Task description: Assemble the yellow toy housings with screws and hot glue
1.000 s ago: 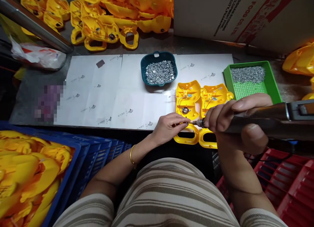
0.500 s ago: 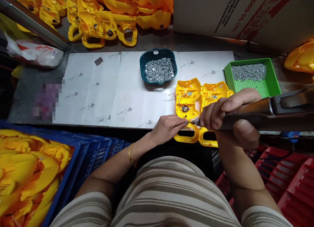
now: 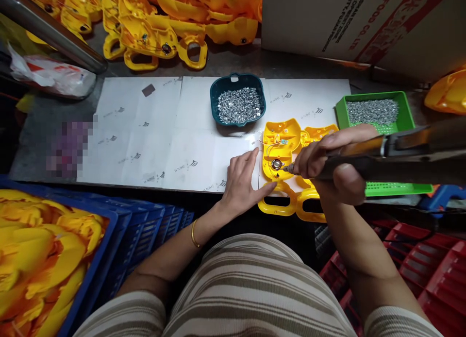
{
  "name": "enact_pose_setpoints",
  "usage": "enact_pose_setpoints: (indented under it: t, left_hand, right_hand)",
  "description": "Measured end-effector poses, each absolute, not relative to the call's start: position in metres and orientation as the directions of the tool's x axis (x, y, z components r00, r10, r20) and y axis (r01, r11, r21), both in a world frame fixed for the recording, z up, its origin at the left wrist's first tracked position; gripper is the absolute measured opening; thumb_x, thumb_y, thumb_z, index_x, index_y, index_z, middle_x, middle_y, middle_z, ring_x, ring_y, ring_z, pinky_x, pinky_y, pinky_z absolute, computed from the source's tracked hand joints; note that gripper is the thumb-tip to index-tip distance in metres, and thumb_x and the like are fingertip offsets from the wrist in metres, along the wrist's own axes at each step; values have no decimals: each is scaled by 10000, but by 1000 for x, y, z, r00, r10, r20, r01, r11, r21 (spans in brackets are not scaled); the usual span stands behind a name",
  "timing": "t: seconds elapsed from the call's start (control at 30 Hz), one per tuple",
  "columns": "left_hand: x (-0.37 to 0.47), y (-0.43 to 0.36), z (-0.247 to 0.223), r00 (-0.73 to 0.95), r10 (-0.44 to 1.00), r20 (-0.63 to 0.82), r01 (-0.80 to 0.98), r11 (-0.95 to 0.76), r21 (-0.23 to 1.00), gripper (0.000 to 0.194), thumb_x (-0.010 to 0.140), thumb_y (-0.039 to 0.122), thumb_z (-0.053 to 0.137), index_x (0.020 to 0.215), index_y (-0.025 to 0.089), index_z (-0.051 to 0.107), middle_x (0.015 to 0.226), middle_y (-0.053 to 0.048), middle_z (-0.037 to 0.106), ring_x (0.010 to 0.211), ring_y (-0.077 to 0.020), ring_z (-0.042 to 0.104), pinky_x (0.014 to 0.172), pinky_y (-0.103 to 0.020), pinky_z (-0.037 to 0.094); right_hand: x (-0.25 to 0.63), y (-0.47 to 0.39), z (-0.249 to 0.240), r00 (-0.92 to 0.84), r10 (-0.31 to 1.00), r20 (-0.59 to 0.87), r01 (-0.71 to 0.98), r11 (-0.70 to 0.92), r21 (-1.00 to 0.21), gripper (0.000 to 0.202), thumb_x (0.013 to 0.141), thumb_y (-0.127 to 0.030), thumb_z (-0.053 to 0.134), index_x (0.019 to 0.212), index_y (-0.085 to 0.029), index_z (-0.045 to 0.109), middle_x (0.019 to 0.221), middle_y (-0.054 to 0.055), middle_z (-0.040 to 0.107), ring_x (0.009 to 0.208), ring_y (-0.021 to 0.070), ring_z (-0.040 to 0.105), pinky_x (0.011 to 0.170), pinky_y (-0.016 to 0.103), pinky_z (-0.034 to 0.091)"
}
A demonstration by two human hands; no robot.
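Observation:
My right hand (image 3: 331,160) is wrapped round a dark electric screwdriver (image 3: 407,155). Its bit points left and reaches the round metal speaker (image 3: 276,164) area of a yellow plastic shell (image 3: 282,133); whether the tip touches cannot be made out. Thin wires and a small circuit board lie inside that shell. My left hand (image 3: 243,181) is open, fingers spread, resting at the shell's left side with the thumb by its handle loop. A second yellow shell (image 3: 309,213) lies to the right, partly hidden under my right hand.
A dark teal basket (image 3: 214,111) of small metal parts stands behind the shells. At the right is a green tray (image 3: 409,109) of screws. Yellow shells (image 3: 149,41) pile up at the back beside a cardboard box (image 3: 327,21). A blue crate (image 3: 109,230) stands left, red crates (image 3: 418,264) right.
My left hand has left the screwdriver's bit, spread its fingers and moved to the shell's left side. The screwdriver tip has shifted up from the handle loop to the speaker area.

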State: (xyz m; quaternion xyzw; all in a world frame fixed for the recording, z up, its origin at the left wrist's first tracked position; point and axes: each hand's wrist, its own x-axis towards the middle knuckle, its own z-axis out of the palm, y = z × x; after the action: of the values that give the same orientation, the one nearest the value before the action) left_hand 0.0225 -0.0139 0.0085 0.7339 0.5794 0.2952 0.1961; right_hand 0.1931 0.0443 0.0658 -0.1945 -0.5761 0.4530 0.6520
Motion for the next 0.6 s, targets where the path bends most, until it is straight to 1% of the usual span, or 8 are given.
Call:
enact_pose_setpoints:
  t: [0.03,0.07,0.1,0.17,0.37,0.43,0.53,0.6]
  left_hand:
    - [25,-15,5,149,977,153,762,-212,611,909,777,640,670,1465,120,379,1367,-195,518,1222,-326,456,1019,-469,387]
    - [27,-17,3,142,985,100,784,-174,596,969,757,679,663,1480,118,346,1396,-203,495,1241,-344,431,1024,-487,362]
    - [30,-18,1,134,990,53,801,-140,582,994,745,695,663,1487,122,329,1407,-204,488,1250,-352,418,1024,-495,344]
    - [34,-20,0,130,992,-3,823,-106,558,982,742,682,675,1486,144,326,1414,-190,489,1258,-351,405,1026,-493,312]
    - [37,-21,4,156,987,-25,839,-119,531,796,795,614,660,1423,195,409,1433,-134,494,1256,-318,405,1040,-469,260]
    - [36,-21,4,163,986,-17,839,-130,528,782,804,606,651,1426,202,403,1432,-131,493,1255,-318,400,1038,-471,254]
    - [36,-22,3,167,986,-7,842,-139,521,783,805,606,650,1428,200,402,1425,-131,496,1245,-320,401,1023,-467,260]
    - [36,-21,4,159,987,-9,853,-133,505,774,812,604,643,1425,192,410,1378,-133,531,1207,-317,427,992,-459,276]
  right_hand:
    - [190,48,61,-62,810,583,-358,527,-771,197,815,-475,654,976,-361,639,447,-75,453,316,157,395,345,339,398]
    - [188,51,56,-65,808,585,-348,531,-772,191,817,-483,649,964,-363,629,449,-73,461,313,162,395,340,340,393]
    - [186,53,52,-69,807,587,-342,534,-773,186,820,-485,643,957,-362,621,448,-73,462,310,165,395,333,338,384]
    - [182,57,44,-66,801,595,-347,541,-766,192,815,-480,646,960,-358,611,441,-75,453,303,167,391,324,333,370]
    - [178,62,29,-66,809,584,-374,523,-766,258,785,-507,680,980,-357,605,439,-90,425,305,160,385,351,336,399]
    - [178,63,25,-90,819,567,-372,501,-782,247,799,-502,660,987,-352,604,453,-88,438,315,156,400,344,323,400]
    - [178,64,21,-127,803,582,-373,505,-778,241,805,-467,653,1008,-346,605,468,-88,469,325,144,429,332,297,404]
    - [180,64,19,-144,794,590,-376,508,-775,260,801,-461,656,1030,-347,609,493,-81,505,345,143,452,347,299,414]
